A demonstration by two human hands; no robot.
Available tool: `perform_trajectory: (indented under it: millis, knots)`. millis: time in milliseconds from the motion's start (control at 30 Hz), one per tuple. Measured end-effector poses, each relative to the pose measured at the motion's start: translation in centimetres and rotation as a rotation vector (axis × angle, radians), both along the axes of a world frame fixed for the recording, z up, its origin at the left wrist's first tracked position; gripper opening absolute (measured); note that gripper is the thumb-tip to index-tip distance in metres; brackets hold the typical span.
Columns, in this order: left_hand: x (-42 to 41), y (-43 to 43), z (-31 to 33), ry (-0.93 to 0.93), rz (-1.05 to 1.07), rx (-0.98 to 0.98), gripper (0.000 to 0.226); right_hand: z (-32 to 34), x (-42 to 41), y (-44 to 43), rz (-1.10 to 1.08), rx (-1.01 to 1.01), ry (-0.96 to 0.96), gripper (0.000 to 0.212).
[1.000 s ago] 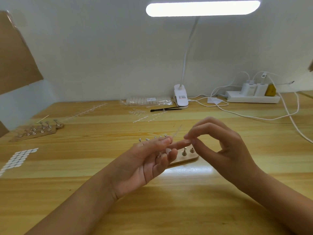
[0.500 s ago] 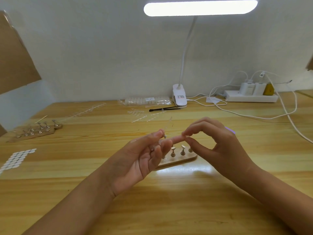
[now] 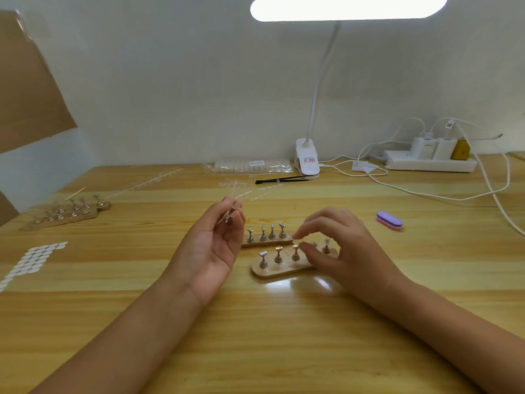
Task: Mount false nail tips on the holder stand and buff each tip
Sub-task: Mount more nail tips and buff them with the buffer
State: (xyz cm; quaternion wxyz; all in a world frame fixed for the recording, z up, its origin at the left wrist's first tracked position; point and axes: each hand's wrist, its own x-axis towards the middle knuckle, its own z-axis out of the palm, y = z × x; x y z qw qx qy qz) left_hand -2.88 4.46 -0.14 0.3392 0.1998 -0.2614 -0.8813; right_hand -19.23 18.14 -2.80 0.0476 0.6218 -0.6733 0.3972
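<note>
A wooden holder stand [image 3: 281, 270] with metal pegs lies in the middle of the table, a second wooden strip of pegs [image 3: 265, 243] just behind it. My left hand [image 3: 214, 243] is raised to the left of the stands, palm up, pinching a clear strip of nail tips [image 3: 230, 204] between thumb and fingers. My right hand [image 3: 338, 247] hovers over the right end of the front stand, thumb and forefinger pinched close above a peg; a clear nail tip may sit between them, too small to tell. A purple buffer block [image 3: 389, 220] lies to the right.
Another peg stand [image 3: 68, 214] and a sheet of white adhesive pads [image 3: 32, 260] lie at the left. Packs of tips [image 3: 252, 165], a black tool [image 3: 279, 180], a clip lamp [image 3: 308, 160] and a power strip [image 3: 429, 163] with cables run along the back.
My hands have parted. The right hand dropped from the strip down to the front stand's right pegs. The left hand moved left and up with the strip. The buffer block is now visible.
</note>
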Motion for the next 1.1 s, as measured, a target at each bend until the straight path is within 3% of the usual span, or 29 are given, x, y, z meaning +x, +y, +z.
perform_trajectory:
  millis: [1100]
  knots:
    - [-0.40,0.54,-0.36,-0.012,-0.065,0.044,0.026,-0.92,-0.19,-0.67,-0.077,0.005,0.126,0.009]
